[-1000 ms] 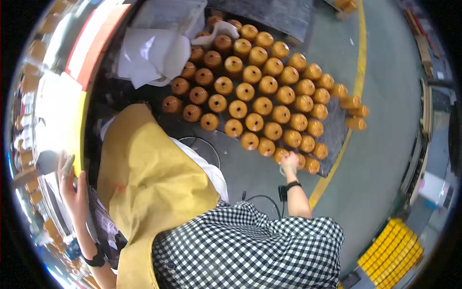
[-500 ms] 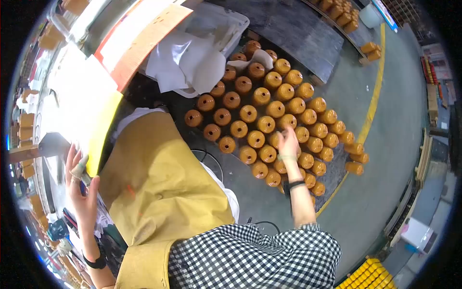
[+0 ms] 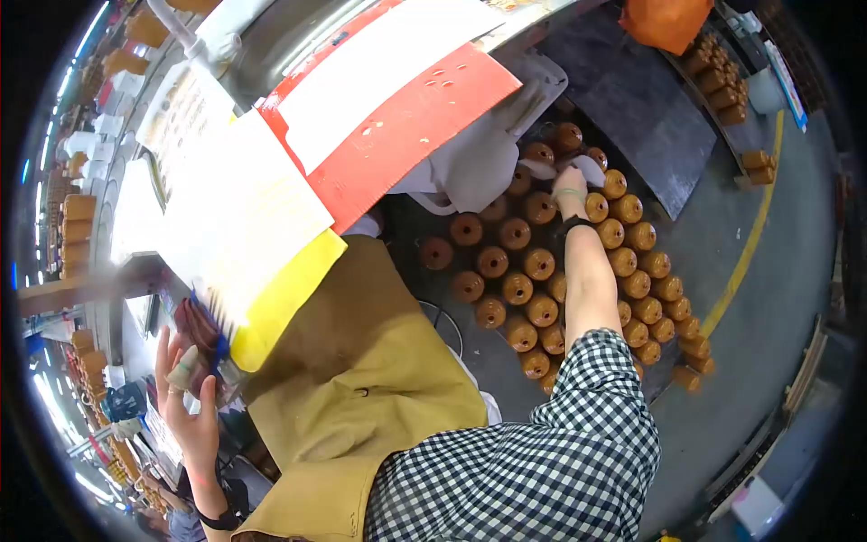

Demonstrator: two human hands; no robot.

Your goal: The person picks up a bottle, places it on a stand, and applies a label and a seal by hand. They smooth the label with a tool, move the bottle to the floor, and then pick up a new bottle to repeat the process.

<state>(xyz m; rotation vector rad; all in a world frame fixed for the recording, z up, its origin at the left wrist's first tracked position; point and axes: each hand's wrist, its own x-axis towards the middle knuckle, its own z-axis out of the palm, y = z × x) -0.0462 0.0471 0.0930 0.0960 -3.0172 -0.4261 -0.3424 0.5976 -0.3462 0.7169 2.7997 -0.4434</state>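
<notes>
My right hand (image 3: 570,185) reaches over the far rows of glossy brown jars (image 3: 539,264), each with a small dark hole in its top. Its curled fingers close on a thin white sheet (image 3: 592,172) lying across the jar tops; the fingertips are partly hidden. My left hand (image 3: 191,417) is raised at the worktable's near edge with fingers apart and nothing in them. One of its fingers wears a pale cover (image 3: 184,369). Close to this hand hangs a yellow sheet (image 3: 280,307).
A white tub (image 3: 542,86) with white sheets stands behind the jars. Beside them lies a dark board (image 3: 632,108). Red and white sheets (image 3: 406,135) overhang the worktable edge. An orange thing (image 3: 666,23) is at the top right. A yellow line (image 3: 754,244) crosses the floor.
My right hand has moved from above the middle jars to the white sheet at the far rows. The view has shifted, bringing more of the worktable in. My left hand stays raised and open.
</notes>
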